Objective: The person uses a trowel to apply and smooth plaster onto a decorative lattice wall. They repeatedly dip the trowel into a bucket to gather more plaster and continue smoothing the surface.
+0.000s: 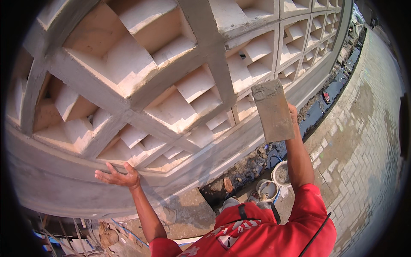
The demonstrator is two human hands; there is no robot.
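The right hand grasps a smeared board, raised before the openwork wall; its grip is mostly hidden behind. The board looks stiff, fairly light, perhaps slippery where coated, so best held centrally from the back. The left hand is empty, fingers spread, near the wall. A wet ditch and paved path run alongside.

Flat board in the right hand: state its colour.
Greyish brown; the board shows best in the head view.
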